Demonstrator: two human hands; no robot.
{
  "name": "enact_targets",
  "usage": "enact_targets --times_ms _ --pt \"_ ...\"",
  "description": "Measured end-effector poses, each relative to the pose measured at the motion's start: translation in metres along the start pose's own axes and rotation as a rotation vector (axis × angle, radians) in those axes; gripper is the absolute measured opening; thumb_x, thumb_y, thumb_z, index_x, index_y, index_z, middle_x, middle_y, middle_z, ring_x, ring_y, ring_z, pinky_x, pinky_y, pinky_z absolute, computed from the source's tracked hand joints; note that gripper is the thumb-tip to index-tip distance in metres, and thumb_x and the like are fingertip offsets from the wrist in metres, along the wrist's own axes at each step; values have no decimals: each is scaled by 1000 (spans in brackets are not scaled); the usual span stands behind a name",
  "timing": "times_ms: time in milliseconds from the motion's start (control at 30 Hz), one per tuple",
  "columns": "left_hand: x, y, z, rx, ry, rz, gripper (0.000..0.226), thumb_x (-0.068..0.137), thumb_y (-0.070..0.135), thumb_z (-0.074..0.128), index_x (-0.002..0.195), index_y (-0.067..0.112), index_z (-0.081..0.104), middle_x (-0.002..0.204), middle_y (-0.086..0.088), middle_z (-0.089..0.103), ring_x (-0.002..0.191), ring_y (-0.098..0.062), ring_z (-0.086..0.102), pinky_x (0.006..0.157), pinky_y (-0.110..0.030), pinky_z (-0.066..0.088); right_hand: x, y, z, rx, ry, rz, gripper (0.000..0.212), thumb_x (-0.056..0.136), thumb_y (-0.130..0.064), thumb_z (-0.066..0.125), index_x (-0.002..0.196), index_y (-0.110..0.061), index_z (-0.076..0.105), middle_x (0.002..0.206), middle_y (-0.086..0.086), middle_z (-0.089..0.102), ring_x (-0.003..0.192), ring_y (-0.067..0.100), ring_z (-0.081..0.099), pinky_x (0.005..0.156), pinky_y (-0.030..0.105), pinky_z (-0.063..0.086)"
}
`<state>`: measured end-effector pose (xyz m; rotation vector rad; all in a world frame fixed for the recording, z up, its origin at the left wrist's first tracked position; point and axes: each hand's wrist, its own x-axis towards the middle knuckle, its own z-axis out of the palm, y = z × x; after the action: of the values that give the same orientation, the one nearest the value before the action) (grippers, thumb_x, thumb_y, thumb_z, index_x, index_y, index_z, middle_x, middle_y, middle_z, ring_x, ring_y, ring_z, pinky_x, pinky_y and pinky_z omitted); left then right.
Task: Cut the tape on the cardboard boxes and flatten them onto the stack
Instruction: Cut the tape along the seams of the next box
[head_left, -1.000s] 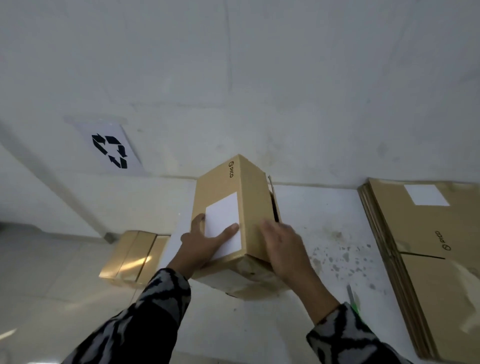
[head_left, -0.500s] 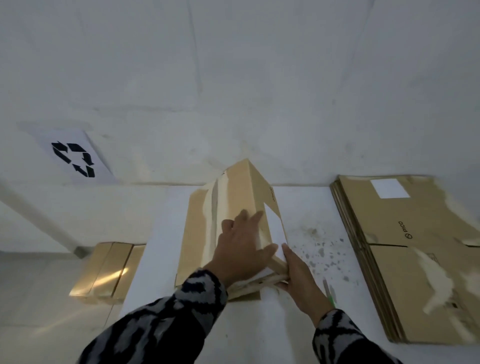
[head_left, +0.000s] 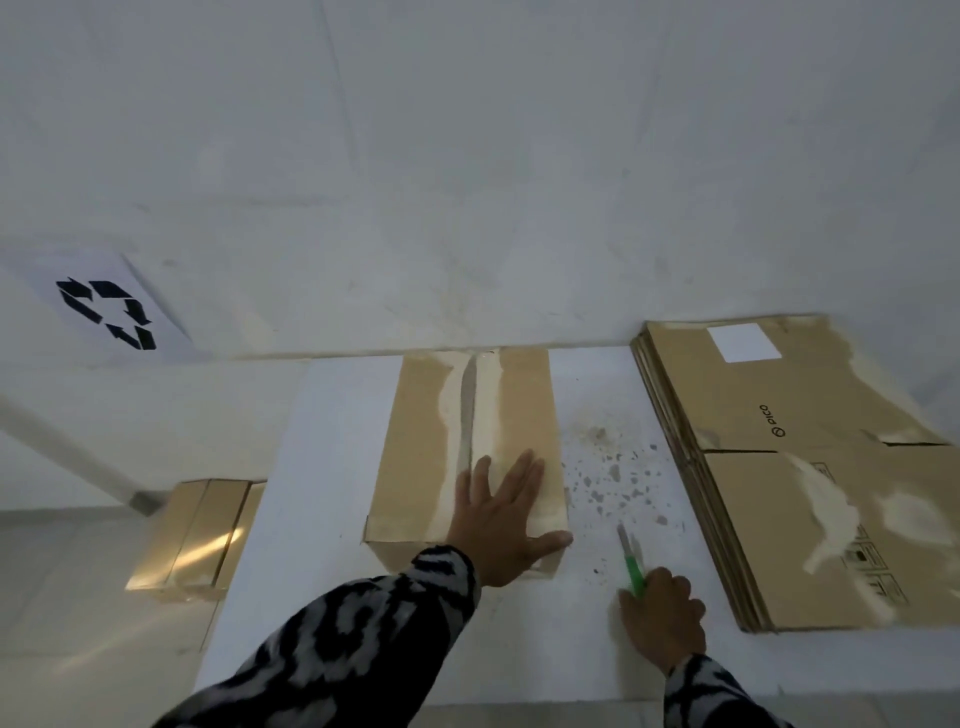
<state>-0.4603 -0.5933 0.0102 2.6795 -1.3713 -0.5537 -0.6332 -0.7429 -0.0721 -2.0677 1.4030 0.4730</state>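
Left hand (head_left: 501, 525) flat on taped box (head_left: 467, 447), right hand (head_left: 662, 613) gripped green cutter (head_left: 631, 564); best sliced shallow along seam.

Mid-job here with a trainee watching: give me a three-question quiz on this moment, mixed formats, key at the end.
1. True or false: the left hand lies flat on the taped box.
2. What does the right hand grip? A) tape roll B) green-handled cutter C) label
3. Fill in: the flattened stack lies to the ___ of the box.

Key: 1 true; 2 B; 3 right.
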Motion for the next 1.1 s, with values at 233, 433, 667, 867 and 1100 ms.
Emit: enact_targets --times_ms 233,433,667,867,1100 --pt "-17 -79 -26 -90 239 -520 94 80 83 14 157 30 -2 165 -8 -6 149 -36 9 120 -48 9 4 -34 -30 439 59 -74 16 102 -17 48 104 -2 45 91 16 58 73 29 59 58 35 47" --pt "-26 -104 -24 -730 119 -590 107 81 73 57 156 25 -4 152 -10 39 129 -34 48 106 -45 40 -24 -122 -61 678 46 -318 14 104 -24 41 108 -11 40 90 9 58 68 21 56 51 31 43" --pt "-43 -94 -19 -738 124 -584 96 88 65 55 155 25 -1 145 -7 47 123 -33 53 99 -41 44 -40 -123 -40 780 68 -260 13 105 -28 35 107 -15 38 89 11 57 67 25 53 55 32 42" --pt "-55 -95 -8 -746 174 -566 94 87 60 60 154 20 8 150 -6 40 130 -28 47 105 -41 41 -65 -119 -48 730 180 -363 9 103 -22 41 107 -15 40 82 6 56 63 22 55 51 30 38" --pt "-9 -114 -38 -552 306 -485 80 96 45 53 155 16 8 162 -7 11 147 -35 17 116 -49 22 -62 -195 -59 738 60 -578 19 105 -20 33 118 -24 47 79 2 66 51 8 55 46 19 44"
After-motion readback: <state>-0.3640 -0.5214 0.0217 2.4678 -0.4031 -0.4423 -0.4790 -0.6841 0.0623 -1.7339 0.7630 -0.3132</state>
